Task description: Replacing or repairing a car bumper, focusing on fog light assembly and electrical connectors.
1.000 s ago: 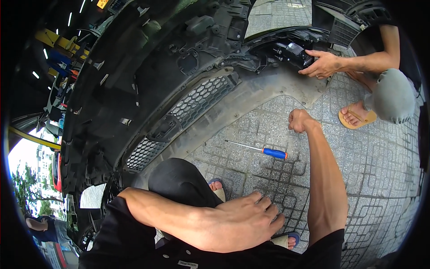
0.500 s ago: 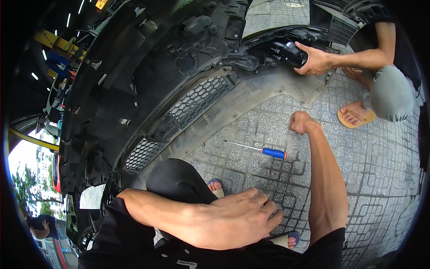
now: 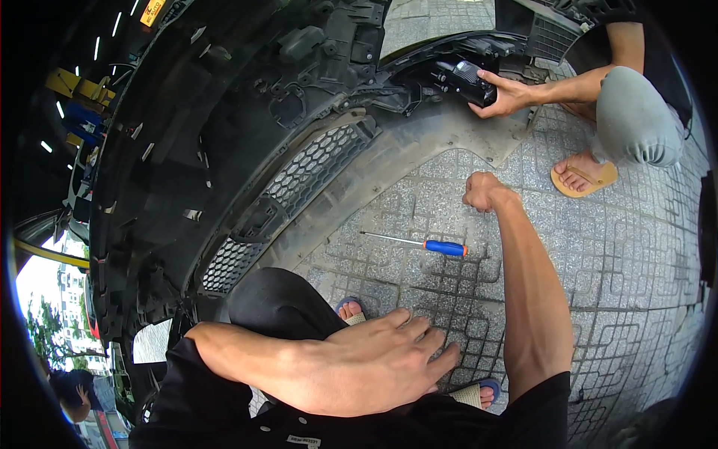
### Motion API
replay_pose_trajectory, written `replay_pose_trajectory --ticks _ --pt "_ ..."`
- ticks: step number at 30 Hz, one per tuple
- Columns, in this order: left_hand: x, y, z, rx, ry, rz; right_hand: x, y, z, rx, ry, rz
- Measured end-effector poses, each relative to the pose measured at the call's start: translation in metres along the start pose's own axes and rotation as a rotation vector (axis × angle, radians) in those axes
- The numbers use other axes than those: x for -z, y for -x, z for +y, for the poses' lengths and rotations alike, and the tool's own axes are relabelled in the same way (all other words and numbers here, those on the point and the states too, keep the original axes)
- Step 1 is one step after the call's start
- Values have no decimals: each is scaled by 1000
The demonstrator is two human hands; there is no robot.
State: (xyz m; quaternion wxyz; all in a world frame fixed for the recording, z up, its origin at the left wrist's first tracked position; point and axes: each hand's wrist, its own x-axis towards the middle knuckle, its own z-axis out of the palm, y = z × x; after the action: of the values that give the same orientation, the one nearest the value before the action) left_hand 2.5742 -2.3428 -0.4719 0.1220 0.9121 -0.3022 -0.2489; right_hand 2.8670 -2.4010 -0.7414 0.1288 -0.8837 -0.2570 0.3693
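My left hand hangs across my lap, its fingers loosely spread and holding nothing. My right arm reaches forward, and my right hand is curled into a fist above the paving, with nothing sticking out of it. Below and left of that fist, a screwdriver with a blue handle and orange end lies on the ground, its shaft pointing left. Neither hand touches it. A large black car bumper lies in front of me, its inner side and honeycomb grille showing.
Another person's hand grips a black lamp-like part at the bumper's far right end. That person's sandalled foot and grey-covered knee are at the right. Patterned stone paving spreads beneath. My own sandalled feet are below me.
The whole view has shifted slightly, so the bumper, screwdriver and other person appear a little farther left. My hands keep the same poses. The other person's hand still holds the lamp-like part.
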Motion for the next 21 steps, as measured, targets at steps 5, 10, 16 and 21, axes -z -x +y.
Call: replay_pose_trajectory --ticks 5,10,16,21 --pt "2 0 0 -1 25 -4 7 4 -5 -77 -49 -128" --pt "3 -1 0 7 42 -38 4 4 -6 -49 -23 -81" --pt "3 -3 -1 -7 36 -20 10 10 -9 -68 -49 -122" --pt "2 -4 1 -4 19 -36 11 13 -10 -77 -39 -128"
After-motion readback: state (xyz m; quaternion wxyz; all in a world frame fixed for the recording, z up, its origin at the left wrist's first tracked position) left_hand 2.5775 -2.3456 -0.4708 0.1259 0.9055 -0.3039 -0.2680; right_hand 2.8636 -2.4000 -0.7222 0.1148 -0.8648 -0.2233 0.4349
